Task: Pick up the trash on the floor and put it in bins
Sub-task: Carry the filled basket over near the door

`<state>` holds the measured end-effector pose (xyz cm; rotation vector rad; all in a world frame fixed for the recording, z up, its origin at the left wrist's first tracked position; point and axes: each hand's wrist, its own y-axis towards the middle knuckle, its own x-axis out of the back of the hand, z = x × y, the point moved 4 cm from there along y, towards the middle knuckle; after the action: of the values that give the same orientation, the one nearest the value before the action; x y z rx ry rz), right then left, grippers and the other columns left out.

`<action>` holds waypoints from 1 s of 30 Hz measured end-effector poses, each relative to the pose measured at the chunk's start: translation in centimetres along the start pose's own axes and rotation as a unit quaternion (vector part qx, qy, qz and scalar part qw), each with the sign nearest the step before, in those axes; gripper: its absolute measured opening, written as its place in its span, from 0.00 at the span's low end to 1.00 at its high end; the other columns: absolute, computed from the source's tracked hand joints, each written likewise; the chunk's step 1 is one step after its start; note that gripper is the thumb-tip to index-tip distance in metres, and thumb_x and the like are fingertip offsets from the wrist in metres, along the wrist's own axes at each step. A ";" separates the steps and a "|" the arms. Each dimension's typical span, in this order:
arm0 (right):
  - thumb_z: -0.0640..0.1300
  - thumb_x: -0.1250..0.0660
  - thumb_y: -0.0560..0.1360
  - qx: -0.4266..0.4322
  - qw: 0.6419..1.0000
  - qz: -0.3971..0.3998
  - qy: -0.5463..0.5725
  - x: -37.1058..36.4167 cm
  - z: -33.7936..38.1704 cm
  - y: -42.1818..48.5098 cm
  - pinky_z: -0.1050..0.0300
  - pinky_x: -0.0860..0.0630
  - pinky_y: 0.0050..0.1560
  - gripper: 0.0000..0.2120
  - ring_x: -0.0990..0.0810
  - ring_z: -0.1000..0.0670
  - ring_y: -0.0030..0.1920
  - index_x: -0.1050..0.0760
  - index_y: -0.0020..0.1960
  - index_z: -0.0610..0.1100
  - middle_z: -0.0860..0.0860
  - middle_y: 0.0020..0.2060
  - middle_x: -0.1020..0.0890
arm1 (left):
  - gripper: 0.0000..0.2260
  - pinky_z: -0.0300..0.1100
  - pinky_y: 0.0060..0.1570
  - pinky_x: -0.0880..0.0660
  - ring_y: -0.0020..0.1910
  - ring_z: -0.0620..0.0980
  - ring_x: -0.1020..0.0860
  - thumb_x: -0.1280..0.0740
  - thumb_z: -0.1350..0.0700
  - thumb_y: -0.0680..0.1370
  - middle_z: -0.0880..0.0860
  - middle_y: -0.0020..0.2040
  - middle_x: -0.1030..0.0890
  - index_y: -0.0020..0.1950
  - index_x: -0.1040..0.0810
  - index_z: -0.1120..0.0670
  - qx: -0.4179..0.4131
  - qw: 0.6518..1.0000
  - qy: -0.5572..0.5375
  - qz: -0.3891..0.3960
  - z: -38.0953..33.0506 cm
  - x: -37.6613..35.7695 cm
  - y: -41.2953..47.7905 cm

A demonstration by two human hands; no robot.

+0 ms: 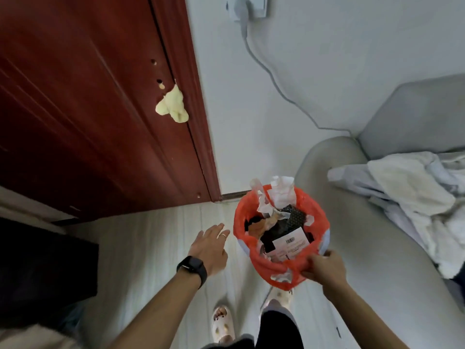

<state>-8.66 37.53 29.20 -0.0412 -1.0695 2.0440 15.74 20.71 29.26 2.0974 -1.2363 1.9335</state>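
Trash [289, 239] is heaped in the orange bag [264, 269] lining the bin [326, 239], on the floor [151, 248] near the door [100, 122]'s bottom corner. Its near edge is pinched by the right hand [324, 269]; the left hand [208, 248], flat and empty, is held just left.

The one camera rode on the person's head and looked forward and steeply down, so the two forearms entered from the bottom edge and the slippered feet [222, 323] showed below them on the pale floor [151, 248]. It stood close, within arm's reach of the bin [326, 239], which lay just right of centre with the left hand [210, 250] beside it and the right hand [324, 270] gripping its orange bag [259, 263]. The wide lens bowed the red door [88, 109] at upper left, the white wall [251, 109] ahead and the grey padded furniture [364, 248] at right.
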 end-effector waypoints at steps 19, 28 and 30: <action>0.43 0.35 0.67 -0.111 0.989 -0.058 -0.073 -9.9 -4.9 44.1 0.46 0.16 0.35 0.15 0.16 0.42 0.35 0.26 0.54 0.48 0.48 0.41 0.18 | 0.37 0.66 0.73 0.53 0.79 0.60 0.58 0.35 0.52 0.74 0.52 0.81 0.58 0.80 0.47 0.47 -0.009 0.960 0.228 -0.160 -3.9 -2.3 41.4; 0.37 0.35 0.68 -0.141 0.984 -0.105 -0.037 -15.6 -12.0 58.1 0.46 0.22 0.58 0.25 0.19 0.39 0.55 0.28 0.66 0.42 0.42 0.56 0.19 | 0.47 0.71 0.70 0.58 0.77 0.68 0.56 0.37 0.62 0.66 0.56 0.79 0.61 0.80 0.57 0.42 -0.003 0.908 0.306 -0.287 -1.6 -8.5 53.2; 0.38 0.34 0.65 -0.148 0.983 -0.107 -0.010 -16.2 -13.4 60.5 0.40 0.20 0.54 0.28 0.18 0.40 0.55 0.28 0.66 0.45 0.44 0.56 0.19 | 0.47 0.71 0.70 0.57 0.76 0.70 0.53 0.38 0.62 0.66 0.57 0.78 0.60 0.80 0.56 0.43 -0.005 0.894 0.326 -0.308 -1.0 -9.1 54.2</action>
<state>-31.65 16.80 -26.84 -0.0549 -1.3233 1.6860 -14.41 -11.15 -3.92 1.3613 -0.3797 2.0007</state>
